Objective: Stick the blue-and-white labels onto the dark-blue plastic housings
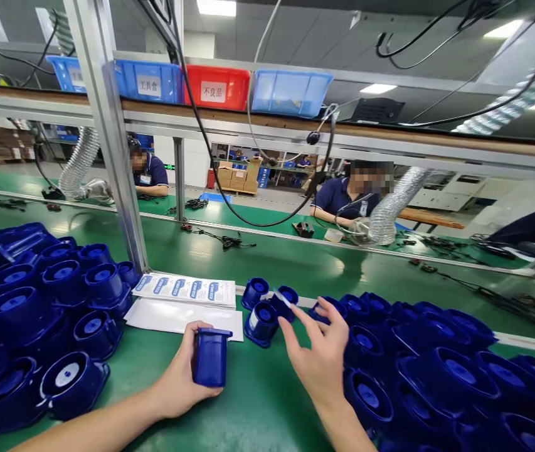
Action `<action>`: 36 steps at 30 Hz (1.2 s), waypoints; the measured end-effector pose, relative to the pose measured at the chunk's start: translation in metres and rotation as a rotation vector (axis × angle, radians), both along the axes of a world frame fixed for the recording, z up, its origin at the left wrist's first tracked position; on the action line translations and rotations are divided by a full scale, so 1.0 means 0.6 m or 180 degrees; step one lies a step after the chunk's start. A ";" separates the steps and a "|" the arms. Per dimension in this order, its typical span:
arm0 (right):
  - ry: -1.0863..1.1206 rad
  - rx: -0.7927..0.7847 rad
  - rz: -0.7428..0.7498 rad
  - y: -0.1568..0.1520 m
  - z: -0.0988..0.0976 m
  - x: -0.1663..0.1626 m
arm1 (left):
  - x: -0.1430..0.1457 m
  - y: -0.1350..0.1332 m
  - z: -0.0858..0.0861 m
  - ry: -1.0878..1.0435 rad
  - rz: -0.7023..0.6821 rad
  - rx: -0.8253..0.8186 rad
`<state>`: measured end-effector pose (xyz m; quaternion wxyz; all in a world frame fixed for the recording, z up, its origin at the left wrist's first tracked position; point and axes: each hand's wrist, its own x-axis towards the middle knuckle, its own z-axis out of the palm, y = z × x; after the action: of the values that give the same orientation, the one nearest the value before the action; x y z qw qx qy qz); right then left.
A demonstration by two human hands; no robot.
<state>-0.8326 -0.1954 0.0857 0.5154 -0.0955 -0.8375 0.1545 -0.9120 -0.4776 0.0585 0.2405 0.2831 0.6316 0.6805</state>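
My left hand [180,380] is wrapped around a dark blue plastic horn-shaped housing [211,358], with its flanged end up, over the green bench. To the right, my right hand [318,351] has a small sticker label [284,299] at the tip of its index finger; the thumb is apart from that finger. Behind my left hand lies a sheet of printed blue-and-white labels [187,289], with a blank white sheet [187,316] in front of it. Between the hands stands a small group of blue housings, one of which [261,321] bears a whitish label on its side.
Heaps of blue housings flank the work spot, at left [60,276] and right [460,370]. A metal post [111,138] rises behind the left heap. A black cable [206,150] hangs from above. Co-workers sit across the green bench [229,263].
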 end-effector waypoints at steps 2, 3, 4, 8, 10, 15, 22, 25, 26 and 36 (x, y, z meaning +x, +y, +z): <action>0.0392 0.0549 0.0598 -0.028 0.021 0.028 | 0.002 0.001 0.007 0.0022 0.0147 -0.0007; 0.0386 0.0582 0.1074 -0.043 0.028 0.039 | 0.003 0.002 0.009 0.0036 0.0225 0.0003; 0.0371 0.0422 0.1427 -0.058 0.032 0.047 | 0.004 0.003 0.010 0.0069 0.0308 0.0028; -0.0029 -0.1037 0.1864 -0.103 0.022 0.051 | 0.003 0.006 0.008 0.0184 0.0402 0.0185; -0.0353 -0.2033 0.1721 -0.109 0.006 0.044 | 0.001 0.006 0.005 0.0084 0.0287 0.0210; -0.0313 -0.3573 0.1345 -0.105 -0.034 0.032 | -0.001 0.003 0.004 -0.0019 -0.0125 0.0332; -0.0980 -0.2697 0.2439 -0.147 -0.052 0.023 | 0.020 0.009 0.026 -0.0271 -0.0996 0.0607; -0.1208 -0.2930 0.2979 -0.148 -0.058 0.023 | 0.023 0.011 0.034 -0.0352 -0.0969 0.0874; -0.1366 -0.2941 0.3157 -0.144 -0.058 0.025 | 0.023 0.011 0.037 -0.0335 -0.0958 0.0923; -0.1371 -0.3146 0.3080 -0.127 -0.042 0.032 | 0.023 0.007 0.013 0.0172 -0.0516 0.0853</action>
<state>-0.8137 -0.2718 0.0605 0.1095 0.0357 -0.7012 0.7036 -0.8984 -0.4733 0.0662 0.2377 0.3810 0.5164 0.7292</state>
